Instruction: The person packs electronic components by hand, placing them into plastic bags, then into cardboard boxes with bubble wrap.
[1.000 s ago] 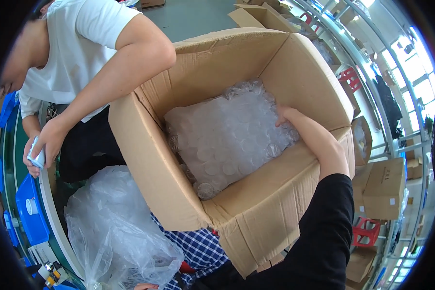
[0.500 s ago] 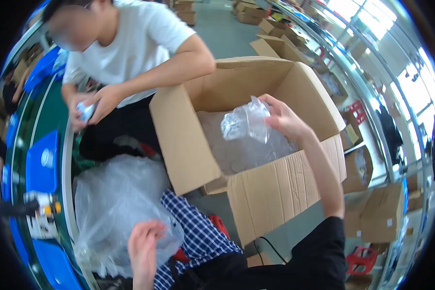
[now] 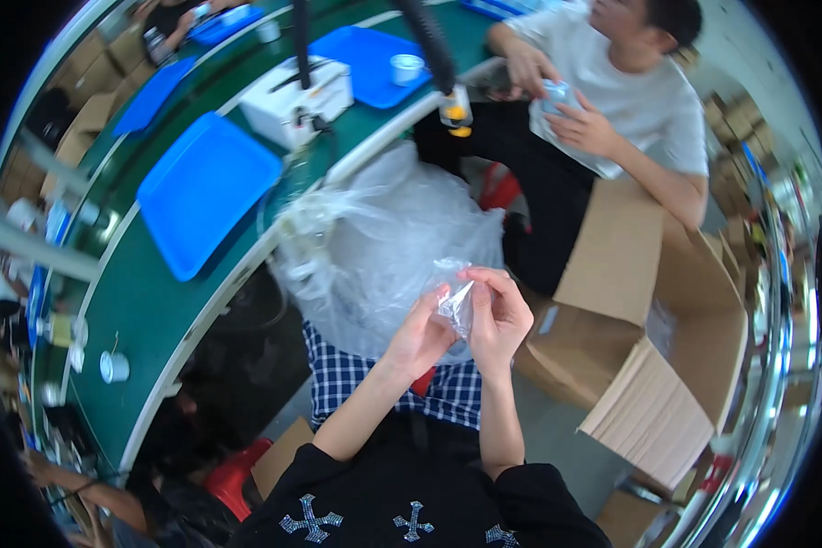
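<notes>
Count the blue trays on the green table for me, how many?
3: a big flat blue plastic tray at left, another near the top, a third further back. More may be hidden.

— What is being held there?

— A small clear plastic bag (image 3: pixel 455 300), thin and crinkled, catching pale glints of light.

— How does it sit?

— It is pinched between the left hand (image 3: pixel 420 336) and the right hand (image 3: pixel 500 320), fingertips of both on it, raised in front of the chest. It hangs a little crumpled, its upper edge gathered between the fingers.

— Anything inside it?

— Too blurred and see-through to tell.

— Where is it against the rest?

— Just before the big heap of clear plastic sheeting (image 3: pixel 388 247) behind it, above the checked cloth (image 3: pixel 374 384).
</notes>
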The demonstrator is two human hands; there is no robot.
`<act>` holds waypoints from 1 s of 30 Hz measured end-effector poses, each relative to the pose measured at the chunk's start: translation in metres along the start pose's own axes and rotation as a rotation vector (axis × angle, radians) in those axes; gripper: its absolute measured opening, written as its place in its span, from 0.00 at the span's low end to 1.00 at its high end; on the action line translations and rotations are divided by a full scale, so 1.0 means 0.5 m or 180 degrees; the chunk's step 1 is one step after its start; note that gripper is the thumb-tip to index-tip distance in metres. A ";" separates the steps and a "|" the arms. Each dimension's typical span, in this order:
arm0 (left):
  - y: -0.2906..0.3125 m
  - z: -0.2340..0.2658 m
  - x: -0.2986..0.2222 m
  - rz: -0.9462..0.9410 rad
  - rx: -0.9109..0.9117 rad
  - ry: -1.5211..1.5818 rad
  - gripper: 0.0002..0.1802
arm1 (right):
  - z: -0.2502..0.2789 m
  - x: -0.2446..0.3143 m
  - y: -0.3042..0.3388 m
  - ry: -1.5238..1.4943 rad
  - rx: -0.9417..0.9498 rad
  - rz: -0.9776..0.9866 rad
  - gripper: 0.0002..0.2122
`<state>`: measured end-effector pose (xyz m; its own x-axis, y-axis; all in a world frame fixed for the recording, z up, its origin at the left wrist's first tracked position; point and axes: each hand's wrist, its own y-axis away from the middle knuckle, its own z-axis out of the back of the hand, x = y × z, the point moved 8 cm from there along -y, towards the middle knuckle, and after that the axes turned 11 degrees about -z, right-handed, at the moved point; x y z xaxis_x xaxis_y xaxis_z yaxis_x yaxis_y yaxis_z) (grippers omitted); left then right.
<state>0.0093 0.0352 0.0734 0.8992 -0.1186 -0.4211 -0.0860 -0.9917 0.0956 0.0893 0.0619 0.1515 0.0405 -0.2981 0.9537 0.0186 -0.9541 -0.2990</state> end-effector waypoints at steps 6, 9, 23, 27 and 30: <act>0.063 0.108 -0.069 -0.0121 -0.0524 0.0524 0.31 | -0.143 -0.057 0.021 0.0442 0.0298 -0.0155 0.05; 0.063 0.182 -0.051 -0.0186 0.0113 0.1213 0.28 | -0.193 -0.064 0.029 0.0811 0.0554 0.0007 0.06; 0.059 0.237 -0.130 -0.0751 -0.0333 0.1292 0.28 | -0.268 -0.105 0.047 0.0707 0.1239 0.0232 0.10; 0.048 0.270 -0.126 -0.0528 -0.0179 0.1359 0.30 | -0.266 -0.137 0.024 0.0896 0.0964 -0.0855 0.03; 0.059 0.289 -0.112 -0.0346 0.0441 0.1601 0.28 | -0.233 -0.102 0.024 -0.0212 -0.0316 -0.0365 0.06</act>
<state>-0.1055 0.0054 -0.0304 0.9978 -0.0099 0.0659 -0.0060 -0.9982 -0.0589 -0.0289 0.0621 0.1031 0.1100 -0.1874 0.9761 -0.0717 -0.9810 -0.1803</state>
